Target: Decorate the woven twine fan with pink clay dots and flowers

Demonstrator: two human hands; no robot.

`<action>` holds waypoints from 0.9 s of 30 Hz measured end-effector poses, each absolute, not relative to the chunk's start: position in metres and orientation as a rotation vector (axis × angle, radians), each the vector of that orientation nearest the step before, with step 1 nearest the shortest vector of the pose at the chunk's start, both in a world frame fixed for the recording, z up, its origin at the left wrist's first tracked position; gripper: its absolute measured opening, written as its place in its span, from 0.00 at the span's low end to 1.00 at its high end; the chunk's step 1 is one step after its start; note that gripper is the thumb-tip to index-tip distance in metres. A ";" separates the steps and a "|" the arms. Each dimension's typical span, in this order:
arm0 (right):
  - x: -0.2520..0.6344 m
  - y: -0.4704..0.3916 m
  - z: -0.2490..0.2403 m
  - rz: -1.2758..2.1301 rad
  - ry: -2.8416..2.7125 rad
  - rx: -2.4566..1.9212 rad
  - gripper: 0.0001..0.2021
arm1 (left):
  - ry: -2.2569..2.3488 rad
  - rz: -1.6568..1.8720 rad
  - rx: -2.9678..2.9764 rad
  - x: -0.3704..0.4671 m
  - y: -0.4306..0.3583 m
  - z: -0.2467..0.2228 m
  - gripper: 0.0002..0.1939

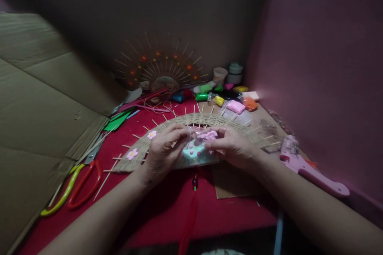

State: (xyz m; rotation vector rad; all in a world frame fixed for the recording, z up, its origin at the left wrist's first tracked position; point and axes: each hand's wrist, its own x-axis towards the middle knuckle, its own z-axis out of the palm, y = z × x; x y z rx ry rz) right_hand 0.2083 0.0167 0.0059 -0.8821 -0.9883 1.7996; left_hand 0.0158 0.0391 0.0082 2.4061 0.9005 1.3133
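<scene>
My left hand (167, 145) is closed, its fingertips pinching a clear plastic bag (189, 135). In my right hand (229, 145), also closed, is a soft lump of pink modelling clay (209, 135), which seems to touch the bag. Both hands are close together above a woven fan (191, 118) with thin sticks jutting from its curved edge. Two pink clay flowers, one nearer the top (152, 134) and one lower (132, 153), sit on its left side. Below my fingers, its pale mint-green centre (194, 152) carries small pink dots, partly hidden. A red tassel (188, 223) hangs toward me.
Yellow-and-red-handled scissors (86, 185) lie at left, beside a cardboard panel (44, 99). A pink glue gun (314, 175) lies at right near the wall. Behind are bagged clays, including pink (236, 106) and orange (250, 103), a cup (220, 75), a lidded jar (235, 73) and another decorated fan (161, 63).
</scene>
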 end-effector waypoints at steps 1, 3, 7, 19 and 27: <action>0.208 0.017 0.006 1.784 -0.970 -0.870 0.11 | 0.970 1.364 2.348 0.016 0.039 0.007 0.06; 0.208 0.017 0.007 1.763 -0.949 -0.863 0.10 | 1.053 1.410 2.267 0.016 0.038 0.004 0.05; 0.206 0.015 0.008 1.807 -0.918 -0.810 0.11 | 1.046 1.371 2.304 0.015 0.039 0.004 0.05; 0.205 0.016 0.000 1.845 -1.027 -0.893 0.13 | 0.786 1.272 2.752 0.015 0.044 -0.005 0.10; 0.205 0.020 -0.001 1.720 -1.044 -0.822 0.10 | 0.933 1.279 2.636 0.015 0.034 0.004 0.12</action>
